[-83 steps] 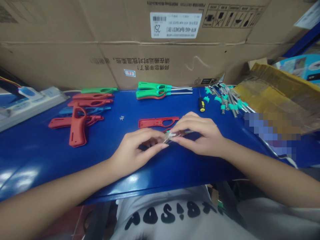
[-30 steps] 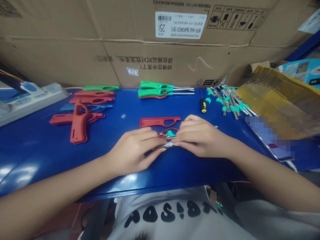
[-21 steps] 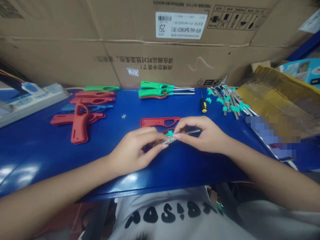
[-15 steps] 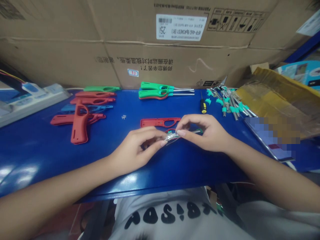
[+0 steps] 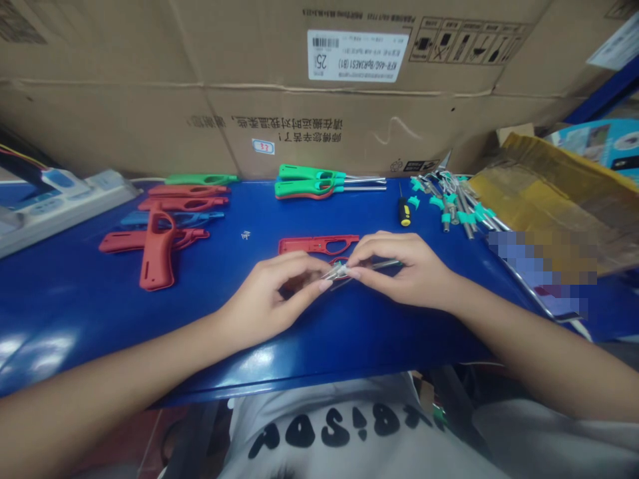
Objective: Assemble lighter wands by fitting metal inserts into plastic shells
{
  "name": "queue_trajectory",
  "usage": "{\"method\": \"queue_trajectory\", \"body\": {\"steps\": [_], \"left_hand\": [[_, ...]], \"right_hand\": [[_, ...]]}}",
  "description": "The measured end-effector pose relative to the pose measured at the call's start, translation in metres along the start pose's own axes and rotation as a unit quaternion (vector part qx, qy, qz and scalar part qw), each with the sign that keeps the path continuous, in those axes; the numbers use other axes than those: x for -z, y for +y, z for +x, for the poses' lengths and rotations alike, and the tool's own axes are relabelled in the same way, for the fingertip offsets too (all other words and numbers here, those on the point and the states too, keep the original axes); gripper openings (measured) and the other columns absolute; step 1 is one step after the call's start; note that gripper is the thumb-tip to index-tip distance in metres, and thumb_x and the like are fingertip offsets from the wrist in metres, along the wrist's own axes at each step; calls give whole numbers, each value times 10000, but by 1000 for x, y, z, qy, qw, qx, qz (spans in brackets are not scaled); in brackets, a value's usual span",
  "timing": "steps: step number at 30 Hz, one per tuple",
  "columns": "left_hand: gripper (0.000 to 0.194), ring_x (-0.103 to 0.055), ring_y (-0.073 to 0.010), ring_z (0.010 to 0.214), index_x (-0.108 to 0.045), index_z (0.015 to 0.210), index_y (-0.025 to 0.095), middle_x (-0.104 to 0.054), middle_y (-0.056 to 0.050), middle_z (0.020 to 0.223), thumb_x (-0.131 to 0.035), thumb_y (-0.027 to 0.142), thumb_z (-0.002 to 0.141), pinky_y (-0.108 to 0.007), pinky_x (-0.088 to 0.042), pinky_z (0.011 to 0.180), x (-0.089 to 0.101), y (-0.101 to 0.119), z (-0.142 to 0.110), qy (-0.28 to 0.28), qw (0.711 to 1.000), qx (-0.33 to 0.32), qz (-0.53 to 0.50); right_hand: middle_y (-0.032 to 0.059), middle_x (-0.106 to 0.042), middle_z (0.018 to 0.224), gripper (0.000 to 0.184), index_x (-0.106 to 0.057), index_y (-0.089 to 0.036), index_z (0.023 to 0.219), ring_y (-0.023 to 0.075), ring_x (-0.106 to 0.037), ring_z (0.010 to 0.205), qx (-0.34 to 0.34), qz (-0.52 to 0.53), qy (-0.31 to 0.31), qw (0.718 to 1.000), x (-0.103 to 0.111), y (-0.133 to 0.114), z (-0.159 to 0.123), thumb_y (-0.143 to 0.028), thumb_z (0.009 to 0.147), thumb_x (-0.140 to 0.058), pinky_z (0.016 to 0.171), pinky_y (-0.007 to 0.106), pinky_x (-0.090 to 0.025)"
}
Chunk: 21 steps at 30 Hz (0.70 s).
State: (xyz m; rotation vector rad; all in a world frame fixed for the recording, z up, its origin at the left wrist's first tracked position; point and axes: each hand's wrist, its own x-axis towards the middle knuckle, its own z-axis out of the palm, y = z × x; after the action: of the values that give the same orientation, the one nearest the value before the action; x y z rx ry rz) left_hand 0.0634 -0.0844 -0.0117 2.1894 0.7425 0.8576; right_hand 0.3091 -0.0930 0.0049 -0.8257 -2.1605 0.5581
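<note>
Between my two hands is a lighter's inner assembly [image 5: 341,271], with small metallic and clear parts and a thin metal tube running out to the right under my fingers. My left hand [image 5: 284,289] is closed, thumb and fingertips pinching its left end. My right hand [image 5: 399,269] pinches it near the middle with thumb and forefinger. Just beyond lies a red lighter shell half [image 5: 299,245], open side up, partly hidden by my right hand. Part of a second red piece shows behind the assembly. The fingers cover much of the held parts.
Red, blue and green shell halves [image 5: 158,256] lie at left beside a power strip [image 5: 74,206]. Tiny screws [image 5: 245,235], green lighters [image 5: 305,188], a screwdriver [image 5: 404,211] and a pile of metal tubes with teal pieces [image 5: 452,206] sit farther back. A cardboard box [image 5: 269,60] walls the rear.
My right hand's thumb and forefinger have closed in on the middle of the assembly, nearer my left fingertips. The view has shifted slightly; the other things stay where they were.
</note>
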Motion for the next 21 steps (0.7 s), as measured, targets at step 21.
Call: {"method": "queue_trajectory", "body": {"steps": [21], "left_hand": [[133,-596,-99,730,-697,1068,164,-678,-15,898,-649,204,951,-212,-501,708,-1,0,-3,3,997,-34,63]], "right_hand": [[28,-713,790,46,-710,-156,849,106,-613,674,-23,-2,10,1000,-2,0,0,-154,879,-675,670,246,-505]]}}
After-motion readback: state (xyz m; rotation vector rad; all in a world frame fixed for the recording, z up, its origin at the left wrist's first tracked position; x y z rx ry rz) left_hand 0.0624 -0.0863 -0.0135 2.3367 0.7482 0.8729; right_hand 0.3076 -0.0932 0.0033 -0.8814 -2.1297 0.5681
